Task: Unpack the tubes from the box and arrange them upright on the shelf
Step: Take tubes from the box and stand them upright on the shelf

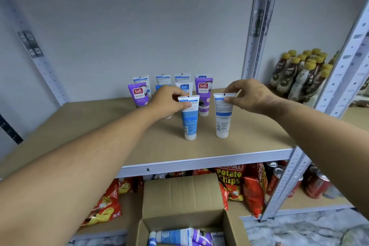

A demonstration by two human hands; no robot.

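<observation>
Two white-and-blue tubes stand cap-down on the brown shelf board (99, 126). My left hand (167, 102) pinches the crimped top of the left tube (189, 120). My right hand (247, 96) pinches the top of the right tube (222, 118). Behind them stand several more tubes, among them a purple one (138, 95) at the left and another purple one (203, 94) at the right. The open cardboard box (181, 191) sits below the shelf edge, with blue and purple tubes (179, 236) lying inside.
Grey metal uprights (257, 26) frame the shelf. Bottles with yellow caps (303, 74) stand on the neighbouring shelf at right. Below are red chip bags (231, 181) and red cans (317, 183). The shelf's metal front edge (199, 164) runs just above the box.
</observation>
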